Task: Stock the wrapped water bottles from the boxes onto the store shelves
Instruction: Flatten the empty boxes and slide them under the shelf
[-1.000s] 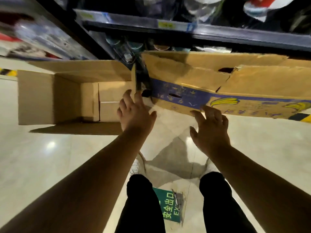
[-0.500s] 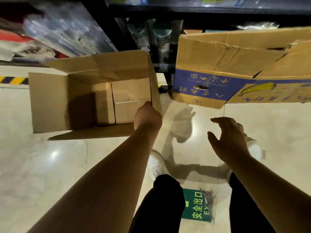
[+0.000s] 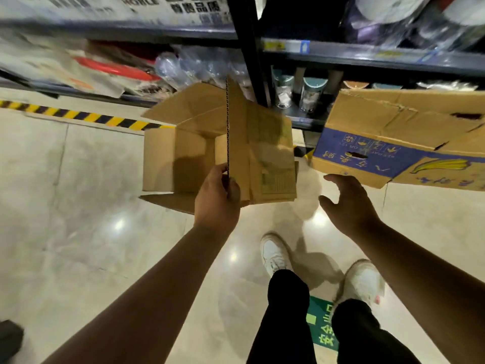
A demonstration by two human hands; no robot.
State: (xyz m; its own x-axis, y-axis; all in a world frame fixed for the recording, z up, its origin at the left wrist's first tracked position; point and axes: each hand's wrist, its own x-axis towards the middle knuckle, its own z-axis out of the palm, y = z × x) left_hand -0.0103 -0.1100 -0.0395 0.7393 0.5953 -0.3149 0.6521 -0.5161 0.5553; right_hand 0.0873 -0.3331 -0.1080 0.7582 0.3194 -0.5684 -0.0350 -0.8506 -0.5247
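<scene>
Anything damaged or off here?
The banana box on the right is battered: its top flap is creased with ragged tears. The left hand grips the plain cardboard box by one flap, leaving it askew.

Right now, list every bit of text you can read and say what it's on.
"NOBLE" and "尊贵品质", both smeared: white packaging on the top shelf.
"安全": green floor sign, rest hidden.
Too blurred to read: print on the banana box, label on the plain box, shelf price tag.
</scene>
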